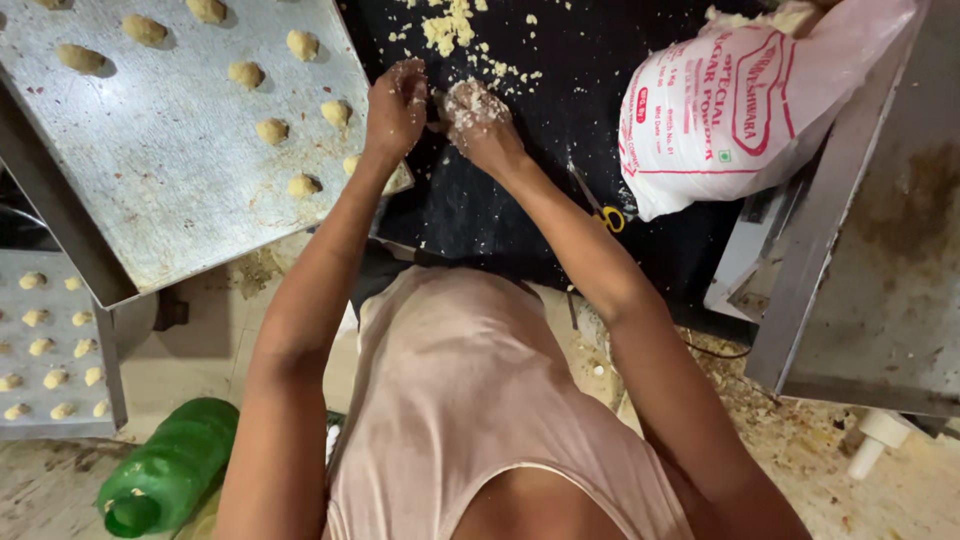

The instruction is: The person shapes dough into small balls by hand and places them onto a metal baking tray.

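Note:
My left hand (pixel 396 105) and my right hand (pixel 478 122) meet over a black work surface (pixel 500 210). Both are coated with pale dough crumbs. The fingers of both hands close together on a small piece of dough between them; the piece itself is mostly hidden. Loose dough crumbs (pixel 450 28) lie on the black surface just beyond the hands. To the left, a metal baking tray (pixel 170 170) holds several small dough lumps (pixel 271 131), the nearest ones beside my left wrist.
A white and red powder bag (pixel 730 110) lies at the right. Yellow-handled scissors (pixel 604 212) rest by my right forearm. A second tray of dough lumps (pixel 50 340) sits lower left, a green plastic bottle (pixel 170 465) on the floor, a steel surface (pixel 880 270) at right.

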